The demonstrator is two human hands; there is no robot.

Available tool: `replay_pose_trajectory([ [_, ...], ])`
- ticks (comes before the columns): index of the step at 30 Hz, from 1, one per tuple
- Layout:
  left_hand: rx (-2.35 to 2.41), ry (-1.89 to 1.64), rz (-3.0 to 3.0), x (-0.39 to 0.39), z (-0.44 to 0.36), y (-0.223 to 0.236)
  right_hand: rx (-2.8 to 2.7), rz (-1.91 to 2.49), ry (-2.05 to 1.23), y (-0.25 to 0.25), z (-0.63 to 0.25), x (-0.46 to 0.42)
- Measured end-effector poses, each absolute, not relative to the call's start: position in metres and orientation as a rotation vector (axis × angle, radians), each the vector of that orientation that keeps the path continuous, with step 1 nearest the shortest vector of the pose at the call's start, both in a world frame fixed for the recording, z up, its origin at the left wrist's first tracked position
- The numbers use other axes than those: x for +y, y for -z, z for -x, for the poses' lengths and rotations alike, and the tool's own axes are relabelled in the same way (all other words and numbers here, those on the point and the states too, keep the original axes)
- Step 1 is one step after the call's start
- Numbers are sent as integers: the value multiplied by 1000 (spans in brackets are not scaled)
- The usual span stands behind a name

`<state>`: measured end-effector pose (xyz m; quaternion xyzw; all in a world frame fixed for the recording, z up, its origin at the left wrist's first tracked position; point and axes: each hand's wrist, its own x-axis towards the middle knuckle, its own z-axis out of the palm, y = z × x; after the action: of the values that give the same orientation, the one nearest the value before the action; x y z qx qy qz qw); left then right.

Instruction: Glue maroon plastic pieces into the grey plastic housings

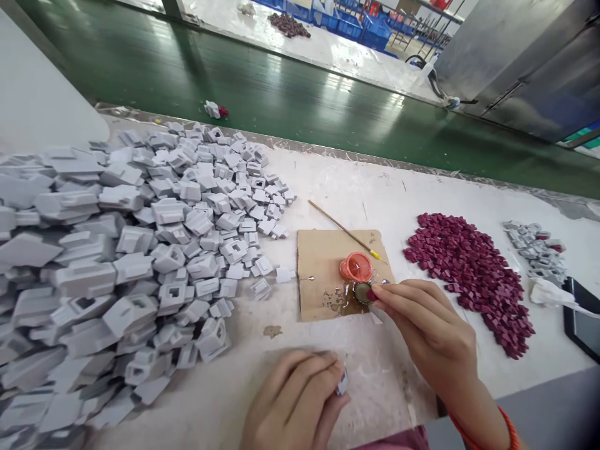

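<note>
My left hand [300, 397] is closed round a small grey plastic part [342, 381] near the table's front edge, and most of the part is hidden by the fingers. Between the fingertips of my right hand [426, 325] is a small maroon plastic piece [372, 294], held at the rim of a bottle cap [362, 292] with dark liquid in it. That cap rests on a cardboard sheet [309, 250] wet with spilled liquid. Beside it stands a small red cup [356, 267]. A thin wooden stick [342, 226] with a yellow end lies across the cardboard's far edge.
A large heap of grey parts [187, 225] covers the left side. To the right are a maroon pile [469, 275], a small group of grey parts [537, 250] and a dark tablet-like object [581, 319]. A green conveyor belt [300, 100] runs behind, carrying a grey-and-maroon piece [215, 110].
</note>
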<state>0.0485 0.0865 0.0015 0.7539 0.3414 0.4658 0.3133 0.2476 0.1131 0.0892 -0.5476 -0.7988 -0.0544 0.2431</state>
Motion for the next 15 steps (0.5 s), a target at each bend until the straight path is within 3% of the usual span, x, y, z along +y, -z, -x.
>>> replay_pose_trajectory([
  [10,930,-1232,-1919,92,-48,-2,-2111,1518,141,-89,-244,108],
  [15,933,-1224,-1869,93,-49,-3,-1806,1550,-259,-82,-224,81],
])
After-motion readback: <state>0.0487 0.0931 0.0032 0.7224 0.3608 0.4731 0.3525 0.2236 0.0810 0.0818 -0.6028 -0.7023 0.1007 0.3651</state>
